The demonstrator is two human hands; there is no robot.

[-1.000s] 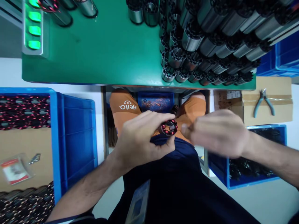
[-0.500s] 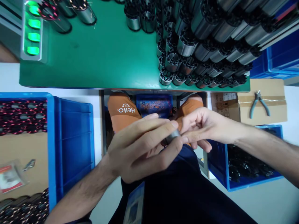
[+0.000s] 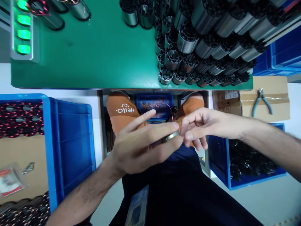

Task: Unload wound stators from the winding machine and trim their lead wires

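Over my lap, my left hand (image 3: 143,142) is closed around a motor stator (image 3: 172,136), a short metal cylinder mostly hidden by the fingers. Only its shiny curved side shows between two fingertips. A thin reddish wire (image 3: 171,113) curves up beside the index fingertip. Close by on the right, my right hand (image 3: 199,128) has its fingers curled and its thumb pressed in, by the stator's end. Whatever it pinches is too small to make out.
Stacked stators (image 3: 185,44) crowd the right of the green table (image 3: 94,62); a green-lit device (image 3: 23,34) stands at left. Blue bins (image 3: 70,135) flank me, the right bin (image 3: 229,166) holding black parts. Pliers (image 3: 261,100) lie on a cardboard box (image 3: 279,110).
The stator has turned in my left hand and shows a brighter side. My left index finger has lifted away. The right fingers have shifted slightly, and the reddish wire has come into view.
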